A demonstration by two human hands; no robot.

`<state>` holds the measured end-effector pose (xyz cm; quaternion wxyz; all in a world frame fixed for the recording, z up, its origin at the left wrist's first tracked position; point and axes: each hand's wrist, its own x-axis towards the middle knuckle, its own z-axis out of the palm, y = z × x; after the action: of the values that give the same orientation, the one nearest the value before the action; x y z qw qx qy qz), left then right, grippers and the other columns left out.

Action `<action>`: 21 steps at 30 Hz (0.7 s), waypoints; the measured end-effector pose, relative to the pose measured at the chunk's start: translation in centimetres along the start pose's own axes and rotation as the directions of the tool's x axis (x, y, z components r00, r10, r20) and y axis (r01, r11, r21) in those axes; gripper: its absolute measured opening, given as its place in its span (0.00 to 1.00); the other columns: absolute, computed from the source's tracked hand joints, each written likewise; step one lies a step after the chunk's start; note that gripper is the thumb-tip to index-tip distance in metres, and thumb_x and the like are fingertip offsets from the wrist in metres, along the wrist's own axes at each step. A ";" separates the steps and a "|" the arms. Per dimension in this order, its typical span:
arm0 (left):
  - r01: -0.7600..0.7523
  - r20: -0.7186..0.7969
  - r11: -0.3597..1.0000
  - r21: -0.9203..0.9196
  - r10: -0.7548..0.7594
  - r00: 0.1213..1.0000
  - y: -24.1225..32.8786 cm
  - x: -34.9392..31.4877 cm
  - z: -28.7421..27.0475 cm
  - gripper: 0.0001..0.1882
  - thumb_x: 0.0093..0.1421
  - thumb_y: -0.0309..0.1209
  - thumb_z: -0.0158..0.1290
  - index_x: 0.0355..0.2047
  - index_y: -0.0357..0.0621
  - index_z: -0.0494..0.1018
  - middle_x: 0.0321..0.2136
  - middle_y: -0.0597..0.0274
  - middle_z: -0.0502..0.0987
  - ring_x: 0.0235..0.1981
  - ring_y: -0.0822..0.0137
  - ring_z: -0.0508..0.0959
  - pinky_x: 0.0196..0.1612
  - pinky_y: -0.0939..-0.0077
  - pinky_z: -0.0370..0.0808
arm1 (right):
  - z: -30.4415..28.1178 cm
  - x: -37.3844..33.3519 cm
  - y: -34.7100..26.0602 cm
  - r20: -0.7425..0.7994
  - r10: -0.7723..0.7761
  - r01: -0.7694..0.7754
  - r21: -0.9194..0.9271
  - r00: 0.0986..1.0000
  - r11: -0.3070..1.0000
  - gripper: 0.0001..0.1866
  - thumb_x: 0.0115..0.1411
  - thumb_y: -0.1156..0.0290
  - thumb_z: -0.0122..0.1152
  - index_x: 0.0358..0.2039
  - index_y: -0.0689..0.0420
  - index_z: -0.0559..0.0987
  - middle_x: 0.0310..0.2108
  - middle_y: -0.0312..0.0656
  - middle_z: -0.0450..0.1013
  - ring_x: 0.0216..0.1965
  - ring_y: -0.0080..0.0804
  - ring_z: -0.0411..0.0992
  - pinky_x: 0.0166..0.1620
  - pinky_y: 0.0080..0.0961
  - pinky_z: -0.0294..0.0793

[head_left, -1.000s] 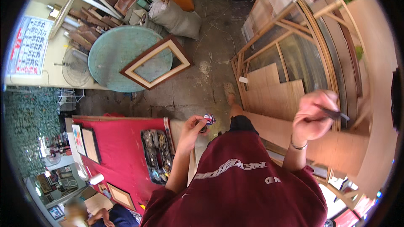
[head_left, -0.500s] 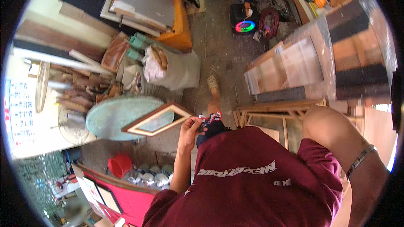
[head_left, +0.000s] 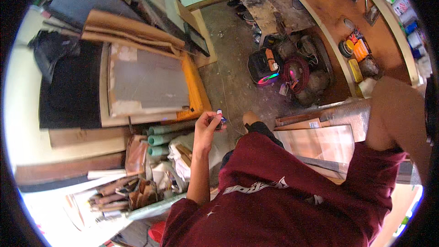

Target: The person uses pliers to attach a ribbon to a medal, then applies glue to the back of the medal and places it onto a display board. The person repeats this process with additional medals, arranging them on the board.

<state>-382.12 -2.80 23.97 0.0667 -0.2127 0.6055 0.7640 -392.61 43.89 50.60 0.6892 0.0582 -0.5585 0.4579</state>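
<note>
My left hand (head_left: 210,127) is raised in front of me at mid-view, fingers curled in a pinch. A small white-and-blue thing (head_left: 220,116) sticks out between the thumb and fingers. It is mostly covered by the fingers, and its kind cannot be made out. Below this hand lie the dark floor and my foot area, where my bent knee (head_left: 249,118) shows. My right arm (head_left: 397,110) reaches out to the right side, and its hand is beyond the picture's edge.
Framed boards (head_left: 148,80) lean in a stack at the left, with green rolls (head_left: 160,139) and wood offcuts (head_left: 121,194) nearer. Ahead right, a black box (head_left: 264,66) and a coiled red hose (head_left: 296,74) stand on the floor by an orange-brown workbench (head_left: 329,0). Wrapped panels (head_left: 320,139) lie at right.
I have moved forward and the view has shifted. The picture frame and round table near my left hand are gone from view; the workbench shows more. The left hand still holds the small thing.
</note>
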 end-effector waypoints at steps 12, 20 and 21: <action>0.110 0.321 0.994 0.027 -0.112 0.940 11.3 40.1 8.3 0.05 0.64 0.28 0.57 0.37 0.41 0.74 0.32 0.66 0.78 0.31 0.75 0.76 0.36 0.80 0.71 | 5.7 2.4 22.2 -0.167 0.113 -0.201 -0.753 0.979 0.626 0.21 0.70 0.63 0.53 0.60 0.57 0.68 0.50 0.42 0.70 0.43 0.31 0.71 0.48 0.31 0.76; 0.327 0.399 0.945 -0.017 -0.294 0.869 18.7 65.4 11.3 0.05 0.65 0.32 0.56 0.36 0.45 0.74 0.31 0.68 0.78 0.29 0.76 0.75 0.32 0.78 0.71 | 11.2 1.9 21.3 -0.302 -0.013 -0.282 -0.904 0.953 0.321 0.20 0.71 0.62 0.51 0.59 0.59 0.69 0.50 0.44 0.71 0.44 0.32 0.72 0.48 0.32 0.76; 0.375 0.413 0.927 -0.015 -0.336 0.846 19.0 68.8 11.9 0.05 0.66 0.33 0.56 0.36 0.45 0.74 0.31 0.69 0.78 0.29 0.76 0.75 0.32 0.78 0.71 | 12.5 1.8 21.2 -0.305 -0.022 -0.286 -0.916 0.952 0.281 0.20 0.71 0.62 0.51 0.59 0.59 0.69 0.50 0.44 0.71 0.44 0.32 0.72 0.48 0.32 0.76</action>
<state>-453.87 -7.13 15.21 0.3201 -0.1618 0.4917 0.7935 -416.39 49.62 47.53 0.6130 -0.4696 -0.6282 0.0951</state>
